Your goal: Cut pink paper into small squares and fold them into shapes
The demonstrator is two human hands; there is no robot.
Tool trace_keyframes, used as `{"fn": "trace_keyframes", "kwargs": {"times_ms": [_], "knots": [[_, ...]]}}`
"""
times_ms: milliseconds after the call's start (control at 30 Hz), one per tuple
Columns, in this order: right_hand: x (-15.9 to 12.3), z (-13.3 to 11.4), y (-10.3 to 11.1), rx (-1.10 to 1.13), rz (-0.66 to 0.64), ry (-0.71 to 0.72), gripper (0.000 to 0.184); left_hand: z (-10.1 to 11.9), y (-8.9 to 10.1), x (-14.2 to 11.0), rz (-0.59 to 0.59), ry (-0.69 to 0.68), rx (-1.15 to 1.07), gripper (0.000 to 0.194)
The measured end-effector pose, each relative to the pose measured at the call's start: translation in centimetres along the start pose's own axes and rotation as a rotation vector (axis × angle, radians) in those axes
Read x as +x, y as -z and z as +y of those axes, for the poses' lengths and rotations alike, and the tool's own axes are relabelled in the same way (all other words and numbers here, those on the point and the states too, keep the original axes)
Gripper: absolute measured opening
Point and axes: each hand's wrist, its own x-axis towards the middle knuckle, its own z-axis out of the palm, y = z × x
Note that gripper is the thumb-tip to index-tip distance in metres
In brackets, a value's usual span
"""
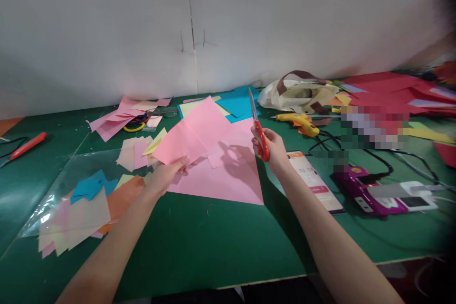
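Note:
My left hand (174, 171) is closed on the lower edge of a folded pink paper (190, 135), which it holds up off the table. In my right hand (272, 147) is a pair of scissors (261, 135) with red-orange handles, its blades pointing up and away from the paper. Beneath both hands lies a larger pink sheet (231, 185), with a small pink piece on it and the scissors' shadow falling across. Blue sheets (240, 104) lie behind the pink paper.
Paper pieces (89, 221) lie with a clear plastic bag (46, 209) at left. Pink scraps (116, 118) and yellow-handled scissors (134, 127) sit farther back. At right are a phone (315, 183), a yellow glue gun (299, 122), a purple power strip (370, 194), cables and a cloth bag (285, 95).

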Motion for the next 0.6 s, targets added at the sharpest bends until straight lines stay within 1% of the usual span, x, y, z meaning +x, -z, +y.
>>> {"fn": "trace_keyframes", "kwargs": {"times_ms": [67,133,200,267,400,500,600], "knots": [[-0.4,-0.8,-0.2,0.153,-0.1,-0.017,0.047,-0.2,0.1,0.2,0.042,-0.019,-0.101,0.025],[-0.8,-1.3,-0.3,0.191,-0.212,-0.013,0.047,-0.2,0.2,0.3,0.091,-0.037,-0.162,0.025],[-1.1,-1.4,-0.1,0.13,-0.357,0.002,0.042,-0.2,0.2,0.4,0.131,-0.073,-0.212,0.026],[-1.2,-1.3,0.1,-0.004,-0.465,0.037,0.036,0.0,0.2,0.5,0.149,-0.116,-0.259,0.026],[-1.5,-1.4,0.2,-0.269,-0.559,0.107,0.028,0.3,0.0,0.4,0.164,-0.149,-0.335,0.027],[-1.6,-1.6,-0.1,-0.349,-0.613,0.106,0.026,0.3,-0.1,0.3,0.167,-0.148,-0.36,0.028],[-1.7,-1.5,-0.4,-0.381,-0.603,0.123,0.028,0.2,-0.1,0.2,0.157,-0.145,-0.351,0.028]]}}
